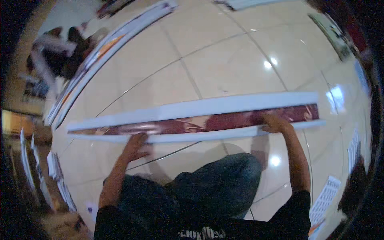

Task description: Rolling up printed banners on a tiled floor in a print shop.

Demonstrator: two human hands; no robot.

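A long white sheet (240, 103), folded lengthwise or narrow, lies across the tiled floor before me, with a dark red printed strip (222, 121) showing along its middle. My left hand (138, 147) touches its near edge left of centre, thumb and fingers apart. Farther right, my right hand (274, 122) rests over the red strip and the near white edge. Blur hides whether either hand pinches the material.
Long white rolled or folded sheets (120, 39) lie at the upper left, beside a blurred person (57, 51). White printed sheets (325, 195) lie at the lower right. A flat greenish piece (330, 36) is at the upper right. More white sheets (55, 168) stand or lie at the left.
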